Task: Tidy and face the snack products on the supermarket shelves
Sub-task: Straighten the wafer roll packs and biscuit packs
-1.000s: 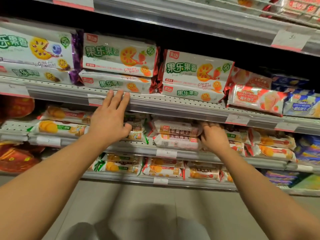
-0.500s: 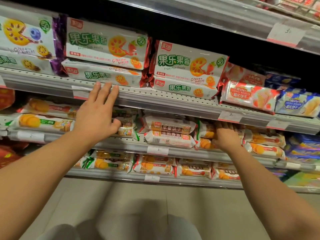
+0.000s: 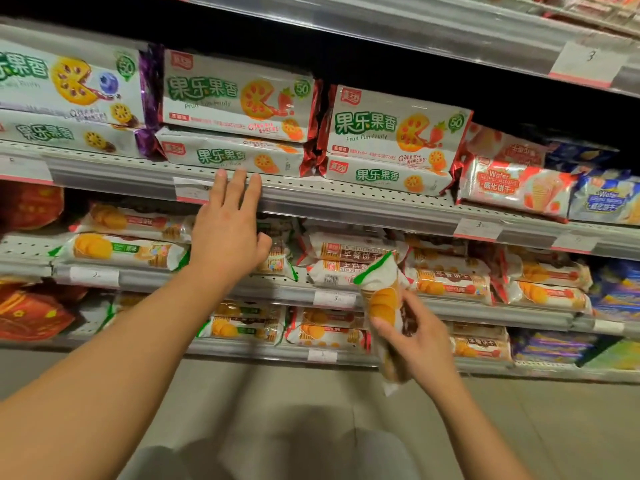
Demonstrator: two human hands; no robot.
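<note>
Biscuit packet (image 3: 382,308), green-tipped and printed with orange rounds, now stands nearly upright at lower centre-right of the frame, pulled clear of the middle shelf (image 3: 450,301) where the right hand (image 3: 420,341) reached in a moment earlier; thumb and fingers are curled round its lower half. Left hand (image 3: 230,233), centre frame, remains flat with fingers straight and close together, tips touching the upper shelf edge (image 3: 329,202) below the stacked Fruit Fun Fruity packs (image 3: 239,129).
</note>
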